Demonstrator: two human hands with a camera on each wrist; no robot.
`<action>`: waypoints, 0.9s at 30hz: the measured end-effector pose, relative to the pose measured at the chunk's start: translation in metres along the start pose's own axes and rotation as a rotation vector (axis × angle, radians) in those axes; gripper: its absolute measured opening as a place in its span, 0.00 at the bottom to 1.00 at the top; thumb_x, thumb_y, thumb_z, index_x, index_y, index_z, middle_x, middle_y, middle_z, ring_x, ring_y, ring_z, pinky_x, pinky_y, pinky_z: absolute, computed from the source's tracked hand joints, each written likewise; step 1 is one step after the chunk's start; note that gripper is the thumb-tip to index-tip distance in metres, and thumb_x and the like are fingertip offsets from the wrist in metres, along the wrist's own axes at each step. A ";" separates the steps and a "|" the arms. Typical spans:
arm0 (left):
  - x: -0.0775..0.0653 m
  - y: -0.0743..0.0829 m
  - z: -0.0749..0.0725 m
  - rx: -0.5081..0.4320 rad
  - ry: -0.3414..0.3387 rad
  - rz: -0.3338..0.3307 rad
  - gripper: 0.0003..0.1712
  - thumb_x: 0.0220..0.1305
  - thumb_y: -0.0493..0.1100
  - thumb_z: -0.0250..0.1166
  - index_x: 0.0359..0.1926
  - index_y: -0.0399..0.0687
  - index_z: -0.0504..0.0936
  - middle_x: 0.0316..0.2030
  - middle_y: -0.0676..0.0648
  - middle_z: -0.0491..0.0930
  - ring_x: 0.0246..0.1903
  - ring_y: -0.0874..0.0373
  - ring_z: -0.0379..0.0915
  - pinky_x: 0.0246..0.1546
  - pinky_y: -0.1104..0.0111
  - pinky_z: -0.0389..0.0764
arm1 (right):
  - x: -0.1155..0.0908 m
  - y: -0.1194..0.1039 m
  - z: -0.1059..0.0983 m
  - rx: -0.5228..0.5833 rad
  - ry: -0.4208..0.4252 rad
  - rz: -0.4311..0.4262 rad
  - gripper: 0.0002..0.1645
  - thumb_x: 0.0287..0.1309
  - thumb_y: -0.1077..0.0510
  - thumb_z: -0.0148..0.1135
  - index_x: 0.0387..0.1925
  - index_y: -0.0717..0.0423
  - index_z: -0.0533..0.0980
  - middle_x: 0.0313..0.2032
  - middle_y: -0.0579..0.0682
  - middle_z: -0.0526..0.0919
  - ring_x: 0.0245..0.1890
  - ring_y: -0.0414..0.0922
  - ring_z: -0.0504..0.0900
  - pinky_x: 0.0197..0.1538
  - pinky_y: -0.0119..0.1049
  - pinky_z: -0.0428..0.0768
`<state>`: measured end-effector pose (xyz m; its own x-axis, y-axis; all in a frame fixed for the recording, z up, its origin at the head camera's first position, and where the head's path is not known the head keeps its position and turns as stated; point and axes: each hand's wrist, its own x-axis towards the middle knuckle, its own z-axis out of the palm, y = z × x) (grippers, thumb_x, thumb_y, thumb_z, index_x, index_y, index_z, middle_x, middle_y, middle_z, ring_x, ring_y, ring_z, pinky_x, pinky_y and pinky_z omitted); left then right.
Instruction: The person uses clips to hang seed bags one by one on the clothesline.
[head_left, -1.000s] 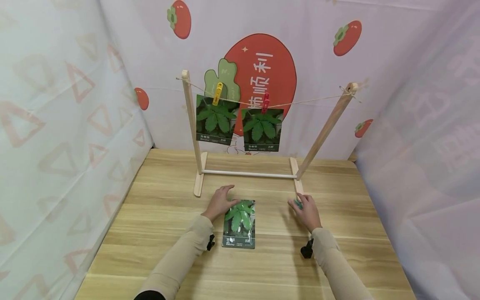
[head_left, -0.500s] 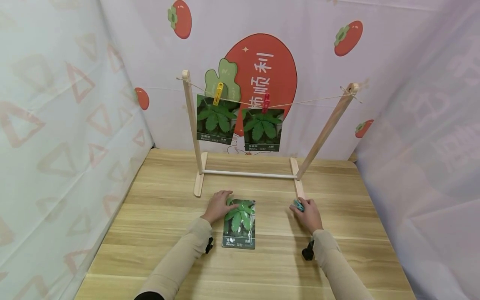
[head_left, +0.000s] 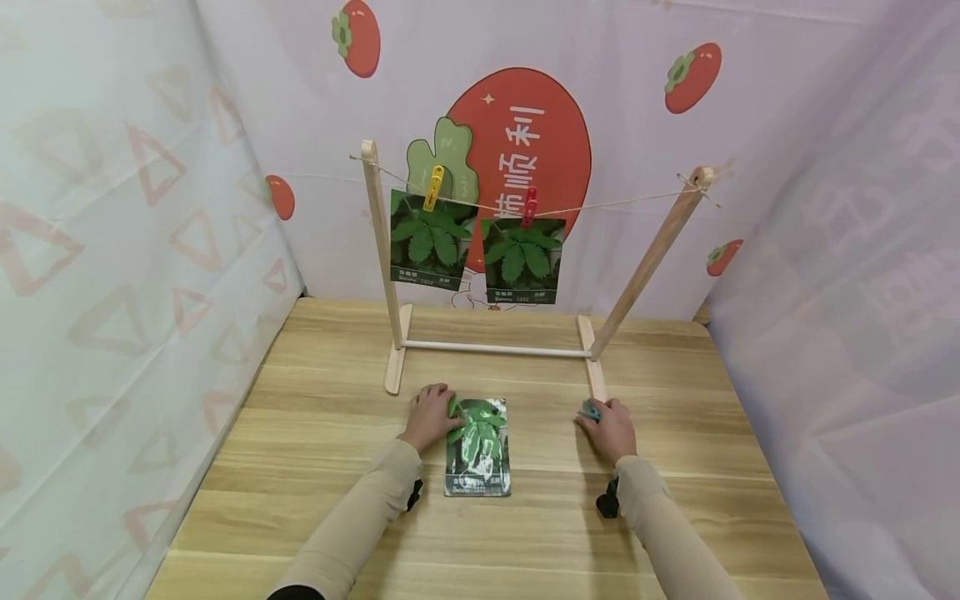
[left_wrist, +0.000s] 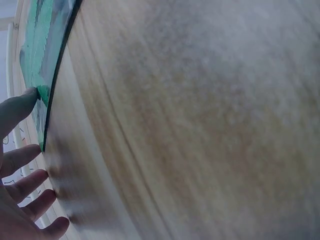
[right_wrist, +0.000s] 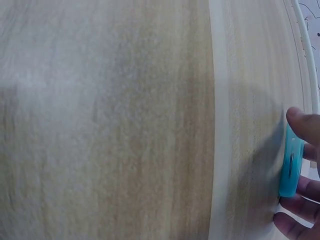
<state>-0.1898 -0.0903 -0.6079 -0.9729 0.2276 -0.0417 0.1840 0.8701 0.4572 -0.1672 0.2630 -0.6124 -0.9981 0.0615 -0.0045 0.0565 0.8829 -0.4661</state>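
A glossy green seed packet (head_left: 477,450) with a leaf picture lies on the wooden table in the head view. My left hand (head_left: 430,418) pinches its upper left corner, the thumb on the printed face and the index finger at the edge, as the left wrist view shows with the packet (left_wrist: 44,45). To the right, my right hand (head_left: 613,428) holds a teal clothespin (right_wrist: 292,162) between thumb and fingers, low over the table. Two similar packets hang on a string: the left packet (head_left: 431,242) by a yellow clothespin (head_left: 433,188), the right packet (head_left: 522,260) by a red clothespin (head_left: 529,207).
A wooden stand carries the string (head_left: 615,202) between its left post (head_left: 382,242) and leaning right post (head_left: 648,271). A white rod (head_left: 495,348) joins its feet. The right foot (head_left: 596,382) ends just behind my right hand. Printed cloth walls (head_left: 637,150) surround the table.
My right fingers have closed on the teal clothespin and drawn slightly toward me. My left hand has closed at the packet's corner, and the shine on the packet has shifted.
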 end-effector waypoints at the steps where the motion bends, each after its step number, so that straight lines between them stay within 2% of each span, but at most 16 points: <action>1: 0.000 0.000 0.000 0.001 0.003 0.001 0.30 0.53 0.54 0.74 0.53 0.42 0.80 0.62 0.38 0.72 0.63 0.38 0.64 0.61 0.41 0.66 | -0.001 -0.001 0.000 0.000 0.002 0.004 0.30 0.57 0.47 0.68 0.54 0.63 0.78 0.41 0.63 0.76 0.37 0.54 0.73 0.39 0.48 0.72; 5: -0.001 -0.003 0.003 0.009 0.010 0.006 0.26 0.54 0.55 0.74 0.50 0.45 0.82 0.61 0.38 0.73 0.63 0.39 0.64 0.61 0.41 0.66 | -0.004 -0.003 -0.001 0.009 0.010 0.007 0.25 0.58 0.51 0.68 0.52 0.63 0.80 0.41 0.63 0.77 0.39 0.55 0.75 0.42 0.51 0.76; 9: -0.001 -0.007 0.005 -0.013 0.022 0.015 0.25 0.55 0.55 0.73 0.49 0.47 0.82 0.61 0.38 0.72 0.63 0.38 0.64 0.61 0.40 0.65 | -0.006 -0.004 -0.002 0.015 0.014 -0.007 0.24 0.58 0.51 0.68 0.51 0.64 0.80 0.42 0.63 0.78 0.41 0.57 0.76 0.44 0.53 0.78; 12: -0.001 -0.009 0.005 -0.004 0.015 0.038 0.33 0.52 0.60 0.73 0.54 0.46 0.80 0.62 0.38 0.72 0.63 0.38 0.64 0.61 0.40 0.65 | -0.006 -0.004 -0.003 0.013 0.018 -0.012 0.25 0.56 0.51 0.70 0.50 0.64 0.80 0.42 0.64 0.78 0.40 0.57 0.76 0.43 0.53 0.78; 15: -0.001 -0.011 0.004 0.012 -0.016 0.064 0.43 0.47 0.64 0.74 0.60 0.44 0.76 0.64 0.37 0.69 0.64 0.38 0.62 0.62 0.39 0.63 | -0.005 -0.005 -0.003 0.002 0.021 -0.023 0.26 0.54 0.50 0.71 0.49 0.64 0.80 0.40 0.64 0.78 0.38 0.57 0.76 0.40 0.53 0.77; 17: -0.002 -0.011 0.002 0.009 -0.038 0.080 0.47 0.46 0.64 0.75 0.62 0.43 0.74 0.65 0.37 0.67 0.65 0.38 0.60 0.63 0.39 0.62 | -0.005 -0.005 -0.002 -0.004 0.022 -0.023 0.27 0.53 0.49 0.71 0.49 0.63 0.80 0.39 0.64 0.77 0.37 0.57 0.76 0.39 0.53 0.77; 20: -0.002 -0.012 0.002 0.010 -0.054 0.088 0.46 0.45 0.63 0.76 0.61 0.43 0.74 0.66 0.36 0.66 0.66 0.38 0.59 0.63 0.40 0.62 | -0.004 -0.005 -0.001 -0.016 0.024 -0.022 0.28 0.53 0.47 0.71 0.50 0.62 0.80 0.38 0.63 0.77 0.36 0.56 0.75 0.37 0.52 0.77; 27: -0.002 -0.015 0.003 0.026 -0.044 0.082 0.42 0.41 0.62 0.78 0.54 0.44 0.76 0.66 0.37 0.67 0.66 0.39 0.60 0.63 0.41 0.63 | -0.001 -0.004 0.000 -0.040 0.019 -0.037 0.27 0.55 0.45 0.70 0.51 0.58 0.80 0.37 0.61 0.76 0.35 0.54 0.74 0.34 0.48 0.74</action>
<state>-0.1905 -0.1023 -0.6171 -0.9473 0.3172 -0.0442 0.2671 0.8587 0.4373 -0.1661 0.2591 -0.6106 -0.9989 0.0368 0.0292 0.0207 0.9028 -0.4296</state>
